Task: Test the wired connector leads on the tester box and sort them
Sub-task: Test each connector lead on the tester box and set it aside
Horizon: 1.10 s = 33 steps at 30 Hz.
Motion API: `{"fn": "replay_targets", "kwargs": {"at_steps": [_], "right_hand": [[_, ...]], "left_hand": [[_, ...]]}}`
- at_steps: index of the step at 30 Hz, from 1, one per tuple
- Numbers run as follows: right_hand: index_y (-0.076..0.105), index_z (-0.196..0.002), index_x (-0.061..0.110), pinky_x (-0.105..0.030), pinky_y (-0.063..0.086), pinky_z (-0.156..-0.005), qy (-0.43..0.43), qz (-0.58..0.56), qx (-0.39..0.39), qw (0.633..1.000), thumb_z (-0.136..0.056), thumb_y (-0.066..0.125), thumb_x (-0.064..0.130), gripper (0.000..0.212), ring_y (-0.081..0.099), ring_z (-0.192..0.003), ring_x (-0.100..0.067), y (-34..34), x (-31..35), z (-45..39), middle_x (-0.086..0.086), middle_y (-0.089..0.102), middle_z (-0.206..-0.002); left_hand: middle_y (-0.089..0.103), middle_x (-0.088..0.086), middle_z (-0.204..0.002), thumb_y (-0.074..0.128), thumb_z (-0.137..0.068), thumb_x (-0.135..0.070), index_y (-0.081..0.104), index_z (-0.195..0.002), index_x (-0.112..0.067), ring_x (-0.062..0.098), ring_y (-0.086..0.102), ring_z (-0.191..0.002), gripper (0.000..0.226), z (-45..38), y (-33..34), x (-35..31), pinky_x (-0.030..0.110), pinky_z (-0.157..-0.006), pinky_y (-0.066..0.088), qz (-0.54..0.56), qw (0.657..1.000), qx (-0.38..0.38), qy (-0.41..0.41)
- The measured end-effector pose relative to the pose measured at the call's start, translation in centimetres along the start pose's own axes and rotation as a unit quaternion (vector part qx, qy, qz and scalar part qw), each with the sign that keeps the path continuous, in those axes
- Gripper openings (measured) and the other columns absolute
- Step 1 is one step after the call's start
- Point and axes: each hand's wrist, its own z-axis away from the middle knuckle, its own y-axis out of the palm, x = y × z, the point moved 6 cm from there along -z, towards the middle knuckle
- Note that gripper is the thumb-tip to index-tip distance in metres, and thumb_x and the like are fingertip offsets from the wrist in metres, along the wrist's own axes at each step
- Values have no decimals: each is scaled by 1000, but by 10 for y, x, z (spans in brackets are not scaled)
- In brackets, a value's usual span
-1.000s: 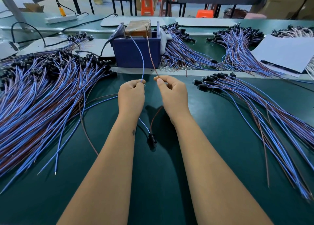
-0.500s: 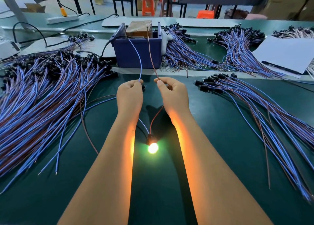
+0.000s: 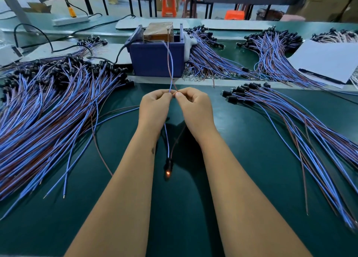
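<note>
No readable text, label, brand, number or sign was found on anything in view. The white sheet [image 3: 327,60] at the right showed no legible print, and the taped brown block [image 3: 158,31] in the blue box [image 3: 155,60] carried no marking that could be made out.
</note>
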Motion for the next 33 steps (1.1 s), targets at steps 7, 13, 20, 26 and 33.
{"fn": "replay_targets", "kwargs": {"at_steps": [7,13,20,26,33], "right_hand": [[65,-69,14,-47,51,-67,15,3,56,998,-91,57,21,25,50,-63,-22,8,0,3,4,53,-54],[61,-78,-11,-28,30,-51,66,-32,119,990,-86,55,13,26,37,-56,-20,11,-1,4,-11,44,-60],[75,-73,12,-17,33,-49,63,13,133,989,-90,65,26,24,38,-48,-4,1,1,6,-3,45,-47],[71,-86,21,-29,31,-52,-25,172,-97,980,-95,58,37,23,49,-64,-17,-28,12,1,7,49,-59],[71,-96,20,-12,34,-57,-69,86,-213,971,-95,60,26,13,49,-65,-12,-46,19,4,9,55,-68]], "left_hand": [[61,-15,-58,55,-94,-15,75,-87,-17,-2,49,-49,21,1,2,-6,12,-46,36,69,997,33,7],[53,-5,-54,63,-93,-18,72,-81,-16,15,49,-57,15,-1,-1,-2,28,-64,43,116,993,19,-3],[62,-10,-59,59,-98,-18,59,-73,-20,4,54,-54,25,-3,-18,-6,18,-50,39,204,978,-51,14],[74,-1,-77,53,-100,-25,59,-85,-20,11,64,-63,17,0,-7,-11,20,-55,43,275,961,18,-6],[75,-7,-80,49,-102,-30,60,-82,-26,6,65,-66,24,6,7,-13,22,-60,39,109,989,97,26]]}}
